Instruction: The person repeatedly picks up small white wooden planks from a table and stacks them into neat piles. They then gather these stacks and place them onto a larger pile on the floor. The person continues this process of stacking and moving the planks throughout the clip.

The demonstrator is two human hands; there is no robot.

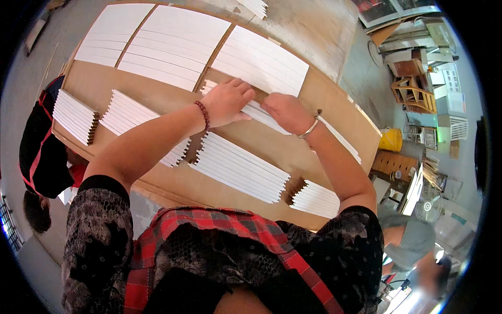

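Note:
Both my hands are over a few long white strips (265, 116) above the brown board, just short of a white panel (264, 57) made of strips laid edge to edge. My left hand (228, 102) is curled round the strips near their left end, its thumb stretched along the near side. With bent fingers, my right hand (287, 113) grips the same strips farther right. Closer to me lies a wide stack of white strips (238, 166) with uneven ends. Another stack (130, 112) is partly hidden under my left forearm. A single white strip (340, 138) lies beyond my right wrist.
The large brown board (334, 110) carries two more white panels (172, 44) (112, 34) at its far left. More strip stacks (73, 116) (316, 199) sit at its near edge. One person (44, 141) bends at the left; another (410, 243) is at lower right. A yellow bucket (390, 139) stands right.

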